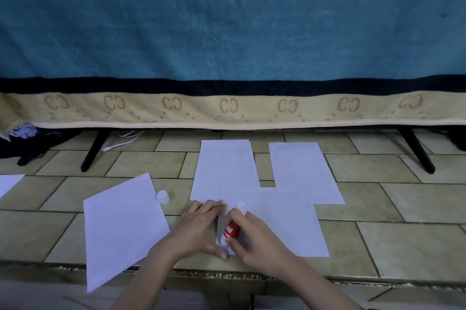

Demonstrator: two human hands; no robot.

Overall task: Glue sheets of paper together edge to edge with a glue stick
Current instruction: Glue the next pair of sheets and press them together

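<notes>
Gripped in the right hand: glue stick, red barrel pinched, tip on the left edge of the near sheet. Pressed flat beside that edge with straight fingers: left hand. Probably thin, limp paper, quick to slide or crease; best pinned close to the glued edge. Left of the sheet: cap, loose sheet.
</notes>
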